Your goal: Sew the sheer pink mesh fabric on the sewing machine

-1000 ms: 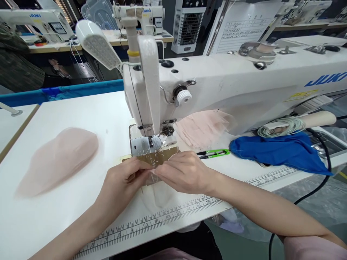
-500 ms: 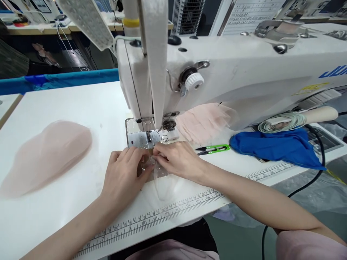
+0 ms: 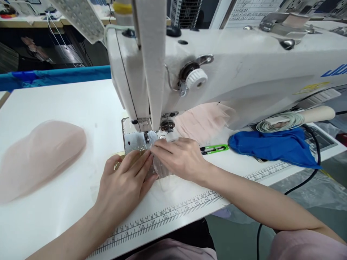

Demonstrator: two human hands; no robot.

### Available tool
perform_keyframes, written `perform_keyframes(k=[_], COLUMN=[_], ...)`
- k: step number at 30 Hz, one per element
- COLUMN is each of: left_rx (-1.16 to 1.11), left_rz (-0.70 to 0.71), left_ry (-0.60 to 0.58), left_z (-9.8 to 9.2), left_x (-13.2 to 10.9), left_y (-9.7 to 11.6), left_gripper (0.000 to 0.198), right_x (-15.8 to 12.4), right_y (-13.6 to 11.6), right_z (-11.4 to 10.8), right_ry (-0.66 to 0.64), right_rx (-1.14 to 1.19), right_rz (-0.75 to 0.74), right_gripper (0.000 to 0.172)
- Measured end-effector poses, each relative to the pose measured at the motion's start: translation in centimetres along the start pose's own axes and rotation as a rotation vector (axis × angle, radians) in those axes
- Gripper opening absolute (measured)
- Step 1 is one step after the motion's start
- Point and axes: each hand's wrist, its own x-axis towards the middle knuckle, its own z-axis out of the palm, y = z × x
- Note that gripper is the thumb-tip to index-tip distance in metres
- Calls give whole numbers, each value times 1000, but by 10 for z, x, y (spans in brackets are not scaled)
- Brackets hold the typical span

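Note:
Just in front of the sewing machine's (image 3: 151, 135) presser foot lies a small piece of sheer fabric (image 3: 160, 169), almost transparent and partly hidden by my hands. My left hand (image 3: 123, 178) rests on its left side with the fingers stretched out and pressing down. From the right, my right hand (image 3: 181, 157) has its fingertips closed together at the fabric's edge, close to the left fingertips. The metal needle plate (image 3: 132, 141) shows just beyond my fingers.
Sheer pink fabric (image 3: 46, 155) lies at the left, with more pink pieces (image 3: 203, 121) under the machine arm. Green thread snips (image 3: 215, 148), a blue cloth (image 3: 271, 148) and a coil of pale tape (image 3: 282, 122) sit at the right. A printed ruler (image 3: 162, 217) runs along the front edge.
My left hand has flattened and its fingers have stretched out over the fabric. My right hand's fingers have drawn closer together, and the hand now covers the tips of the snips.

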Motion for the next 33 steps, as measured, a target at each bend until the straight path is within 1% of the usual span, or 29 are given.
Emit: perform_keyframes(k=[1,3,7,14,18,25,33], left_rx=[-9,-14,15,66,83,45,98], left_rz=[-16,-39,-29,-12,-15,-44,-24], left_ry=[-5,-13,-15,-24,-28,-26,-34], left_z=[2,4,4,5,7,8,7], left_x=[1,1,1,2,3,2,3], left_y=[-2,-5,-3,-1,-3,-2,-1], left_gripper=[29,30,34,37,38,38,38], right_x=[-2,-3,-2,-1,0,1,1], right_y=[0,-2,-2,2,4,5,4], right_z=[0,1,4,8,9,10,11], right_ry=[25,30,-28,-96,-102,-103,-90], right_rx=[-8,-29,-39,-27,-61,-44,-49], right_rz=[-12,-9,35,35,21,39,47], right_gripper=[29,28,29,29,29,30,30])
